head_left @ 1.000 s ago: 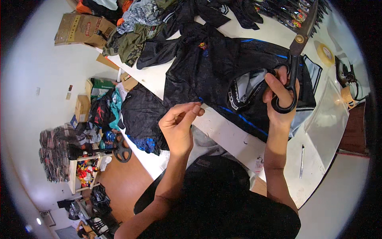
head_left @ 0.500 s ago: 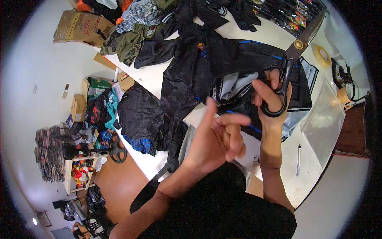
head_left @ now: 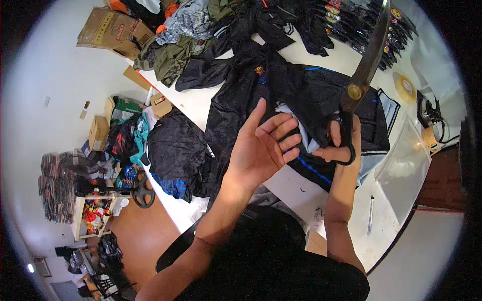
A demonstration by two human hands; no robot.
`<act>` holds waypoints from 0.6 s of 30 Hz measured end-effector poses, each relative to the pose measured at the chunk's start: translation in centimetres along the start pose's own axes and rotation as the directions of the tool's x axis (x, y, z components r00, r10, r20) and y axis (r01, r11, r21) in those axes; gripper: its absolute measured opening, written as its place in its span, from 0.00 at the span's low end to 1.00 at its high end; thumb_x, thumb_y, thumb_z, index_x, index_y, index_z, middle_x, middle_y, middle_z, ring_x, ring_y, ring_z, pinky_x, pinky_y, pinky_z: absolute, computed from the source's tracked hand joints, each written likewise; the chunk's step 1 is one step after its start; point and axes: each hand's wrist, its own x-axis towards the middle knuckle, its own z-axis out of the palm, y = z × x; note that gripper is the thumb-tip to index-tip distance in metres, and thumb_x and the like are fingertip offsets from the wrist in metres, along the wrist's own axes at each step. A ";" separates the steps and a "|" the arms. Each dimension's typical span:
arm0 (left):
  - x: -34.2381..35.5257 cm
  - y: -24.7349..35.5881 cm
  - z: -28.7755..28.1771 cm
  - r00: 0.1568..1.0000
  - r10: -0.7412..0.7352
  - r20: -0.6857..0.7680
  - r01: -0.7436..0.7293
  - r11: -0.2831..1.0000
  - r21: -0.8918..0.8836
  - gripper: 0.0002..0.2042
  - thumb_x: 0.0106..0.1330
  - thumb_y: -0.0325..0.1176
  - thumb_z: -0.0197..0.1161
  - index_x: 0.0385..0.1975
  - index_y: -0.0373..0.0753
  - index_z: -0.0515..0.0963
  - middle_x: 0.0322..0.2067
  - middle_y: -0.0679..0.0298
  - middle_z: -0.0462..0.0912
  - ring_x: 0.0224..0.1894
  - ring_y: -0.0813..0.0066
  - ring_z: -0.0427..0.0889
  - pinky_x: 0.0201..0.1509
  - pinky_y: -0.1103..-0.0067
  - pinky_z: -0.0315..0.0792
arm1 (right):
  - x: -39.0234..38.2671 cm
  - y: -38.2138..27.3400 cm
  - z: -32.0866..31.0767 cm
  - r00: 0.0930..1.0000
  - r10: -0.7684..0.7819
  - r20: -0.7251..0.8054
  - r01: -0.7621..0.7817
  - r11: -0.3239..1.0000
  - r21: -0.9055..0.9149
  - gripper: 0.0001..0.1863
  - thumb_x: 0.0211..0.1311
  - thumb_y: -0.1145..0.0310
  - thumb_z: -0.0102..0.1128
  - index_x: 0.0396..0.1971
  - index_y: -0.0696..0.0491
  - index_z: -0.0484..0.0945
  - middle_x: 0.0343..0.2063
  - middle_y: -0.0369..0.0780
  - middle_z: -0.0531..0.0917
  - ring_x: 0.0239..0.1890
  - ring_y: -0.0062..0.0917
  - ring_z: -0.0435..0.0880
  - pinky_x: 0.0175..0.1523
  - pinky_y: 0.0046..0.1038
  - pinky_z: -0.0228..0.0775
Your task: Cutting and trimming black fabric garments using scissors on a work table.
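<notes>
My right hand [head_left: 357, 138] grips a large pair of scissors [head_left: 354, 91] with black handles, fingers through the loops. The long dark blades point up and away from me and look closed. To its left, my left hand [head_left: 263, 153] is raised palm up with fingers apart, holding nothing. Beneath both lies a black garment [head_left: 233, 103] with blue piping and a small coloured emblem, spread over the white table [head_left: 296, 193]. A pale grey-blue lining [head_left: 301, 131] shows in an opening between my hands. Whether my right hand also touches the cloth is hidden.
A tape roll [head_left: 405, 89], a clear plastic sheet [head_left: 401, 168] and a pen [head_left: 371, 215] lie at the right. Packaged black pieces [head_left: 346, 30] cover the far right. Heaped clothes [head_left: 183, 25] and a cardboard box [head_left: 115, 32] stand far left. More black clothing [head_left: 175, 145] lies left.
My left hand has turned from a half-curled pose to an opened palm. The scissors have shifted slightly left, still in my right hand. The opening in the garment shows less lining.
</notes>
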 end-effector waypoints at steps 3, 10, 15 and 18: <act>1.3 -0.4 -0.5 0.992 -0.088 -0.088 0.096 0.991 0.095 0.25 0.62 0.58 0.48 0.29 0.39 0.79 0.25 0.63 0.82 0.25 0.69 0.82 0.32 0.74 0.76 | -0.2 0.0 -0.1 0.996 -0.053 0.078 0.061 0.993 -0.102 0.27 0.19 0.79 0.77 0.06 0.48 0.59 0.10 0.31 0.70 0.17 0.15 0.70 0.24 0.19 0.59; 3.4 -1.0 -3.1 0.966 -0.226 -0.125 0.254 0.917 0.308 0.18 0.60 0.50 0.52 0.30 0.39 0.77 0.21 0.63 0.81 0.19 0.75 0.80 0.27 0.77 0.76 | 0.1 0.4 -0.5 0.970 -0.052 0.237 0.132 0.933 -0.335 0.20 0.23 0.75 0.77 0.11 0.54 0.68 0.13 0.32 0.74 0.21 0.12 0.74 0.27 0.17 0.63; 2.5 -0.5 -2.3 0.992 0.119 0.050 -0.128 0.965 0.229 0.14 0.61 0.35 0.48 0.42 0.35 0.73 0.38 0.62 0.81 0.40 0.72 0.80 0.51 0.71 0.70 | 0.9 0.5 -1.0 0.943 0.159 0.291 -0.010 0.890 -0.455 0.28 0.20 0.76 0.73 0.29 0.57 0.68 0.15 0.34 0.76 0.14 0.16 0.71 0.21 0.17 0.59; 1.3 -0.4 -1.7 0.960 0.262 0.099 -0.273 0.954 0.120 0.10 0.61 0.29 0.48 0.38 0.33 0.73 0.37 0.60 0.80 0.40 0.69 0.80 0.49 0.74 0.72 | 1.0 0.7 -1.0 0.965 -0.100 0.242 0.179 0.927 -0.330 0.19 0.22 0.79 0.69 0.20 0.59 0.69 0.16 0.39 0.77 0.10 0.17 0.70 0.15 0.16 0.57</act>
